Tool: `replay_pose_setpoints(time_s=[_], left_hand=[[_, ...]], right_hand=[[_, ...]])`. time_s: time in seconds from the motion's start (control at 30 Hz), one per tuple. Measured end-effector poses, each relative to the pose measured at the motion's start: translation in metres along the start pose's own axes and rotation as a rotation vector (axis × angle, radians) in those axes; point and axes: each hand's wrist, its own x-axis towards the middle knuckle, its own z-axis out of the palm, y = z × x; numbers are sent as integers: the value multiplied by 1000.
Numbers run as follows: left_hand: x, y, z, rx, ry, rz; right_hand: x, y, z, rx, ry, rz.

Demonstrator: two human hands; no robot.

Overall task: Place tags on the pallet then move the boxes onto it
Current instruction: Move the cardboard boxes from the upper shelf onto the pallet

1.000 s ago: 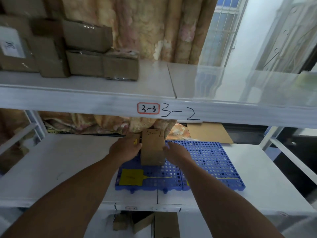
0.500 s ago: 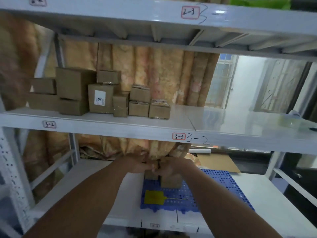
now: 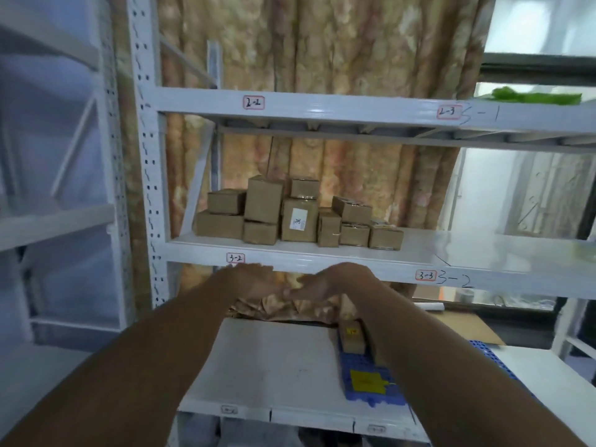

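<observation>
A blue perforated pallet [image 3: 361,366] lies on the lower shelf at the right, partly behind my right forearm. A yellow tag [image 3: 366,380] lies flat on its front part. A small cardboard box [image 3: 351,337] with a yellow mark stands on the pallet's back edge. Several cardboard boxes [image 3: 296,217] are stacked on the middle shelf. My left hand [image 3: 251,282] and my right hand [image 3: 329,283] hover close together in front of the middle shelf's edge, fingers relaxed, holding nothing.
The white metal rack has labelled shelf edges, with the middle shelf [image 3: 451,250] bare to the right of the boxes. Crumpled patterned curtain cloth [image 3: 290,308] bunches at the back of the lower shelf [image 3: 274,359]. A flat cardboard sheet [image 3: 467,324] lies behind the pallet.
My hands have let go of the box on the pallet and risen to the middle shelf's edge. The view has swung up and left.
</observation>
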Motion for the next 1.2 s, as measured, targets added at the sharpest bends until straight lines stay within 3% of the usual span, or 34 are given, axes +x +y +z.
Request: replay_pose_setpoints(time_s=[0.13,0.2,0.3,0.4,0.57,0.77,0.97,1.2], left_hand=[[2,-33,-35,-15,137,2],[3,-42,-52,-183,204,31],[-3,-44,-70,-335,235,202],[0,-51,-86,-134,303,98],[20,-70,-97,-21,362,-7],[25,-83,-114,46,513,100],[75,-99,-120,-162,388,50],[101,-71,-126,-406,325,29]], right_hand=[[-29,-32,-32,-151,291,-71],[-35,-44,-44,-145,378,-146],[-25,-52,-52,-191,513,-122],[-16,-56,-54,-179,638,-87],[2,-52,-58,-284,689,14],[24,-60,-78,-223,780,53],[45,-76,-92,4,868,-4],[70,-89,-112,377,904,-34]])
